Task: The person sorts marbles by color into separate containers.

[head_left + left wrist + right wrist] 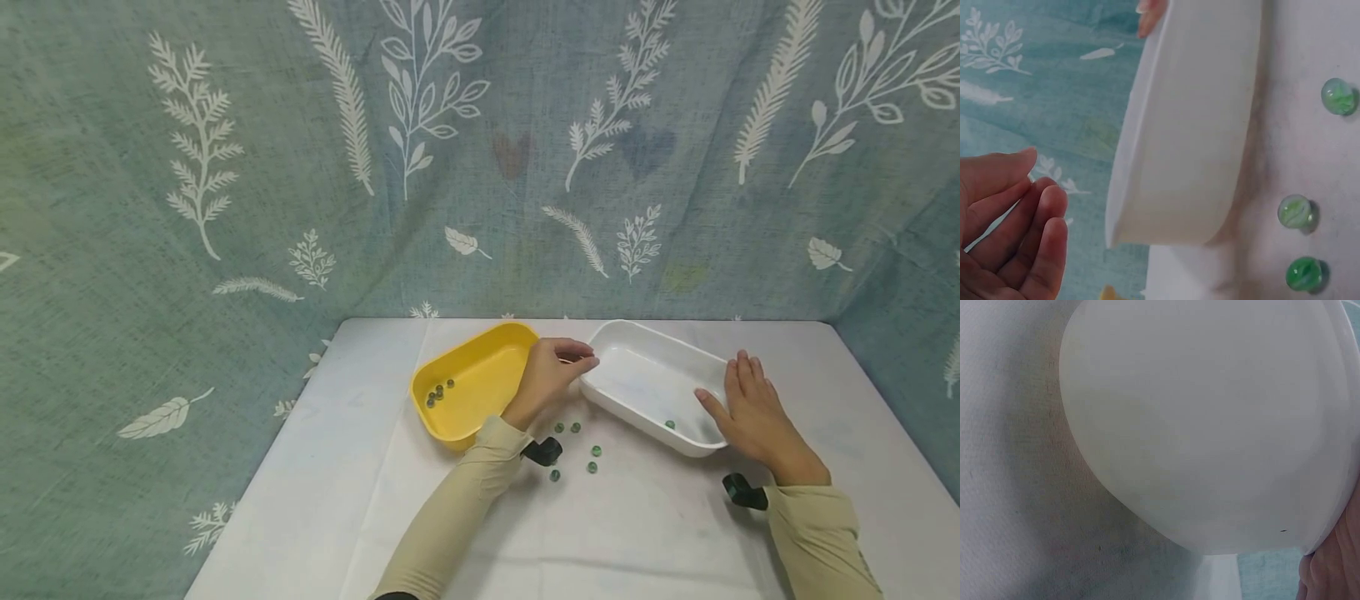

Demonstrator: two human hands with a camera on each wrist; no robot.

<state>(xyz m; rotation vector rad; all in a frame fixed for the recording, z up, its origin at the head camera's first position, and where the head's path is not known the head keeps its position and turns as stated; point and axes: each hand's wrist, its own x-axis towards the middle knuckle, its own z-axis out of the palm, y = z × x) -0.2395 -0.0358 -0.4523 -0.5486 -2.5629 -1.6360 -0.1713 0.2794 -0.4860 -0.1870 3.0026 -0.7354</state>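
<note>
A white tray (637, 408) stands slightly angled on the table, with one green marble (670, 425) inside near its right end. Just off the tray's left end is my left hand (551, 371); its fingers are loosely bent, the thumb stands apart from them, and nothing shows between. My right hand (753, 412) lies with fairly straight fingers along the tray's right end, thumb over the rim. Several green marbles (596, 451) lie on the cloth in front of the tray. In the left wrist view some marbles (1297, 211) sit beside the tray's outer wall (1191, 125).
To the left, partly behind my left hand and forearm, stands a yellow tray (480, 383) with several dark marbles (439, 395) at its left end. White cloth (637, 542) covers the table. A leaf-patterned green curtain (525, 167) hangs behind it.
</note>
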